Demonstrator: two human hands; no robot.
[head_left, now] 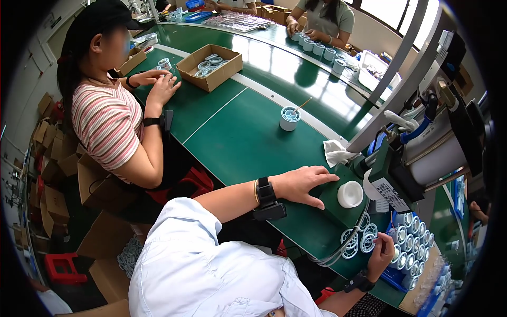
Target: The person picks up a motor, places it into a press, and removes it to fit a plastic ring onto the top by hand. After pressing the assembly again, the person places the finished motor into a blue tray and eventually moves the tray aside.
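My left hand (306, 186) is stretched out over the green work surface with its fingers apart, holding nothing. It lies just left of a white round cup-shaped fixture (349, 194) on the green base (334, 203) of a press machine. Lower right, my right hand (383, 254) has its fingers curled together in a pinch. Its fingertips are beside a light-blue spoked plastic ring (368, 242), one of several lying there; what the pinch holds, if anything, is too small to tell. Against that hand's right side stands a blue tray (392, 276) packed with white-and-blue cylindrical parts (409, 243).
The press's cylinder (437, 158) overhangs the right side. A white cloth (337, 153) lies by its post. Farther off, a light-blue round housing with a wire (290, 118) stands on the green table (232, 142). A co-worker (113, 111) sits left, near a cardboard box (209, 79) of rings.
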